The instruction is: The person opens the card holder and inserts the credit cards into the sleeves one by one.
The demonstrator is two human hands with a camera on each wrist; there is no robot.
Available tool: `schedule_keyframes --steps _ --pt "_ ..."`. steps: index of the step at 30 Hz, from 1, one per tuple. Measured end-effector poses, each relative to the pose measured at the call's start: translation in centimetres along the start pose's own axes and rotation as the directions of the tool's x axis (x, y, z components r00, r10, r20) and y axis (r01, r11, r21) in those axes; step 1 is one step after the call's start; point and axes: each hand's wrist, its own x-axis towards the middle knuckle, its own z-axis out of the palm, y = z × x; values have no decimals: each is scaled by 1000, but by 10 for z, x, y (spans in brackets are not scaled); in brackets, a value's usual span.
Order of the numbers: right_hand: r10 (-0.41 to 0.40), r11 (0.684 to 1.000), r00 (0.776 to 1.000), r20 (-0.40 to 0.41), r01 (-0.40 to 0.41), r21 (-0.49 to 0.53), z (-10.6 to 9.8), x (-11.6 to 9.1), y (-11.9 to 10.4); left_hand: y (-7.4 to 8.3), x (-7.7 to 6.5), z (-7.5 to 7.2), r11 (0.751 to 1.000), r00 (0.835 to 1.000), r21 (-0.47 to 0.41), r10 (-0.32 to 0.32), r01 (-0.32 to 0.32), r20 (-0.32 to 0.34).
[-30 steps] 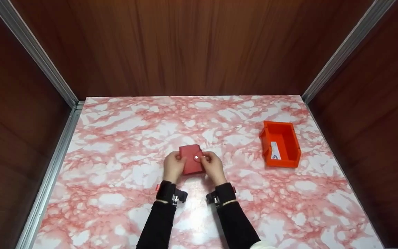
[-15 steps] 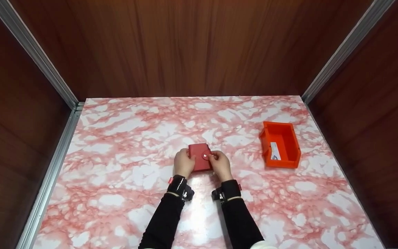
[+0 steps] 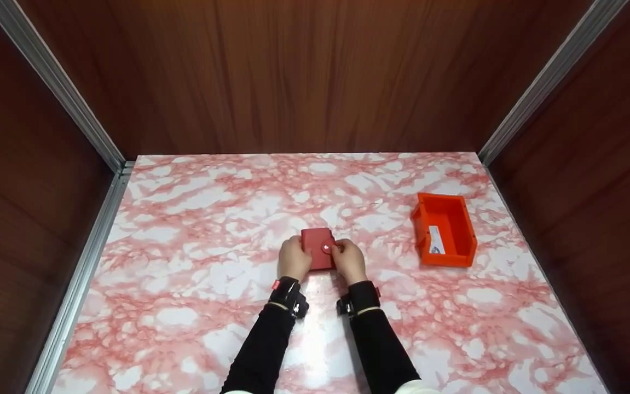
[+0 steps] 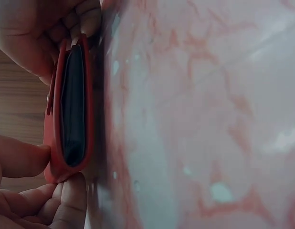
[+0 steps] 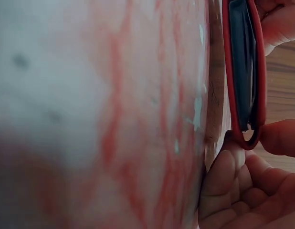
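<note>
My left hand (image 3: 294, 258) pinches the left edge of the red wallet (image 3: 315, 244), thumb on the front, fingers behind. The wallet sits between my hands, seemingly just off the table (image 3: 227, 210). My right hand (image 3: 351, 261) grips its other edge, thumb by the strap (image 3: 326, 247); whether that's snapped I can't tell. I'd judge the step is working this strap; the next move calls for a firm left hold and a careful right thumb. Well to the right stands an orange box (image 3: 446, 261).

Red wallet (image 3: 317, 250), pink-marbled tabletop (image 3: 200, 219)
</note>
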Motion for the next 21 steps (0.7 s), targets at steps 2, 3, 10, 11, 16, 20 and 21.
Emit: schedule_keyframes --steps 2,3,10,11,16,20,21 --pt "-2 1000 1000 9 2 -20 0 0 0 -1 0 1 1000 1000 9 2 -2 8" --pt "-4 1000 1000 13 5 -30 0 1 0 0 0 2 1000 1000 14 4 -5 12" --pt "-36 995 999 1 36 -89 -1 1 -1 0 0 3 999 999 28 40 -41 26" --pt "-35 995 999 1 35 -94 -1 1 -2 0 0 3 999 999 29 44 -45 26" --pt "-24 994 1000 6 24 -103 -1 2 -1 -3 -1 4 996 998 55 63 -64 20" --pt "-23 992 1000 15 25 -121 -1 2 -1 -4 -1 5 994 996 73 86 -86 7" --pt "-23 992 1000 13 25 -126 -2 2 -1 -4 -1 5 993 996 74 88 -88 6"
